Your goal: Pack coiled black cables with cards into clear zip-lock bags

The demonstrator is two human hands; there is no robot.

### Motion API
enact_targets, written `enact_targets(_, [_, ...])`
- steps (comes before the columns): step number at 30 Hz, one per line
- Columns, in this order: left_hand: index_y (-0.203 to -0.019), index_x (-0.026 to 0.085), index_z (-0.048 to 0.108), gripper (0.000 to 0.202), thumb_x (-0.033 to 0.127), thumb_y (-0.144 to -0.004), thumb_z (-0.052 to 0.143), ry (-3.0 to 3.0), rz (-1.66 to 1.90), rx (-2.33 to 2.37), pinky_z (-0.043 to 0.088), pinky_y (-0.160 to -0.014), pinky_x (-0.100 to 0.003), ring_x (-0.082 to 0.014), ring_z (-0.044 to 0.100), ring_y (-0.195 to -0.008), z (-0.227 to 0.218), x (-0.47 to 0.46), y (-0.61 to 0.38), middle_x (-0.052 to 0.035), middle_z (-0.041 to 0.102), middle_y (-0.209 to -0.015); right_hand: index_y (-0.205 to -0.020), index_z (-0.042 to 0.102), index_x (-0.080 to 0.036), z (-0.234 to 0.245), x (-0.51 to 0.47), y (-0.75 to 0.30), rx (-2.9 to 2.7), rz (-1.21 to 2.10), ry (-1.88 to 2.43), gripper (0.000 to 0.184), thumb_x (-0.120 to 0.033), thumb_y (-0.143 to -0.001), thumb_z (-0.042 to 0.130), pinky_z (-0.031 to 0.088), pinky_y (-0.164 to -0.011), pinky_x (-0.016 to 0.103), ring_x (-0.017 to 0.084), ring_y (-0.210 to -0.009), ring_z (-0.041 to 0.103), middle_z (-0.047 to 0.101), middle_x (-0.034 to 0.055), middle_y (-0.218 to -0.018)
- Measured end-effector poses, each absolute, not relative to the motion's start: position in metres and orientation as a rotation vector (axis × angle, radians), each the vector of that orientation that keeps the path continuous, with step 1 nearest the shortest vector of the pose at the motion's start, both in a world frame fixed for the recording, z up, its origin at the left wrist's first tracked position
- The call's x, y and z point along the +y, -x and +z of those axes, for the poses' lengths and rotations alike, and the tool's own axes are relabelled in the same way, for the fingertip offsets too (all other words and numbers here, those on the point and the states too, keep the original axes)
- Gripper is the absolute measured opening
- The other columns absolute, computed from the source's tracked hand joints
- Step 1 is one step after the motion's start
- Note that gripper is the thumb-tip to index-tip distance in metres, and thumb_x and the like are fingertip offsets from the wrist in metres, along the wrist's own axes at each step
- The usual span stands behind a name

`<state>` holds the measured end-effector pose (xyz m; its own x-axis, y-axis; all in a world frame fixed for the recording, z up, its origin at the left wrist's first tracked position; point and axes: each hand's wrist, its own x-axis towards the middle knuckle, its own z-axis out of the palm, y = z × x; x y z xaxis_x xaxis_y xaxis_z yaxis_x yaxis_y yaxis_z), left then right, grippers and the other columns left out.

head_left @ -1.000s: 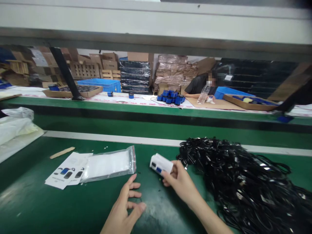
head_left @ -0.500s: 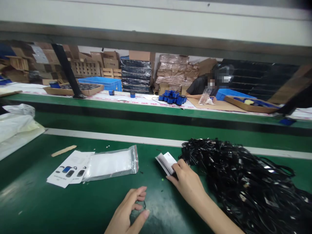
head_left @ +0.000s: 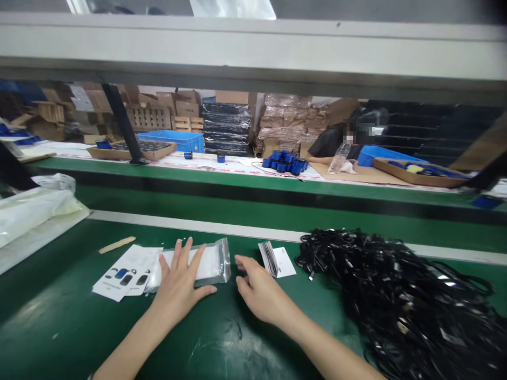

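My left hand (head_left: 180, 282) is spread over a stack of clear zip bags (head_left: 212, 266) lying on the green work surface. Its fingers reach across the bags' near side; whether they press on them I cannot tell. My right hand (head_left: 259, 287) hovers just right of the bags' red-striped end, fingers slightly curled and apart, holding nothing that shows. Beyond it lies a fanned stack of small white folded leaflets (head_left: 283, 262). Printed white cards (head_left: 116, 277) with pictures of devices lie left of the bags, partly under them.
A large heap of black cables (head_left: 388, 285) covers the right side. A wooden stick (head_left: 116, 245) and a white plastic bag (head_left: 39, 208) are at left. Across the line, blue cylindrical parts (head_left: 283, 162) stand on a bench where a person (head_left: 328, 142) sits. A shelf beam (head_left: 237, 45) spans overhead.
My right hand has let go of the white leaflets and moved left toward the bags. My left hand has moved up and left, spreading over the zip bags. The view has shifted slightly.
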<state>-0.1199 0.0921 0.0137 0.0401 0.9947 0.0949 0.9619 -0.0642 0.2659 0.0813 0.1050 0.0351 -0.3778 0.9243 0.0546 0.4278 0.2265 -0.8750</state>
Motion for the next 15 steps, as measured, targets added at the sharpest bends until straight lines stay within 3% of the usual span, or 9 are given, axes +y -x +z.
enact_targets(2, [-0.141, 0.008, 0.035, 0.081, 0.044, -0.074, 0.063, -2.166, 0.298, 2.041, 0.005, -0.102, -0.073, -0.0467, 0.012, -0.138, 0.008, 0.101, 0.126, -0.0261, 0.028, -0.15, -0.12, 0.054, -0.009, 0.021, 0.12, -0.067, -1.807, 1.168, 1.257, 0.041, -0.004, -0.08, 0.051, 0.047, -0.089, 0.036, 0.022, -0.103, 0.062, 0.063, 0.0154, -0.118])
enact_targets(5, [-0.143, 0.009, 0.031, 0.079, 0.045, -0.078, 0.058, -2.185, 0.231, 2.011, 0.008, -0.107, -0.066, -0.0407, 0.024, -0.138, 0.003, 0.097, 0.132, -0.0218, 0.037, -0.147, -0.117, 0.054, -0.009, 0.01, 0.134, -0.054, -1.637, 1.307, 1.274, 0.037, -0.008, -0.08, 0.055, 0.051, -0.08, 0.031, 0.018, -0.087, 0.067, 0.071, 0.0103, -0.099])
enact_targets(9, [-0.147, 0.014, 0.022, 0.092, 0.042, -0.07, 0.065, -2.209, 0.172, 1.928, 0.008, -0.107, -0.065, -0.0381, 0.026, -0.138, 0.008, 0.089, 0.147, -0.0202, 0.034, -0.149, -0.115, 0.051, -0.009, 0.015, 0.136, -0.047, -1.448, 1.498, 1.288, 0.04, -0.013, -0.077, 0.062, 0.05, -0.069, 0.025, 0.015, -0.07, 0.067, 0.07, 0.0008, -0.074])
enact_targets(12, [-0.147, 0.022, 0.022, 0.104, 0.043, -0.059, 0.075, -2.254, 0.137, 1.808, -0.003, -0.106, -0.068, -0.0389, 0.02, -0.139, 0.014, 0.094, 0.161, -0.017, 0.03, -0.151, -0.098, 0.057, -0.01, 0.02, 0.137, -0.044, -1.361, 1.692, 1.281, 0.021, -0.009, -0.077, 0.054, 0.041, -0.049, 0.018, 0.01, -0.056, 0.063, 0.07, 0.0022, -0.068])
enact_targets(15, [-0.146, 0.023, 0.024, 0.106, 0.046, -0.057, 0.076, -2.294, 0.166, 1.75, -0.009, -0.106, -0.065, -0.0376, 0.033, -0.135, 0.017, 0.104, 0.17, -0.0159, 0.045, -0.143, -0.096, 0.055, -0.011, 0.021, 0.138, -0.045, -1.302, 1.834, 1.272, 0.022, -0.006, -0.075, 0.049, 0.03, -0.038, 0.014, 0.007, -0.053, 0.061, 0.073, 0.0049, -0.075])
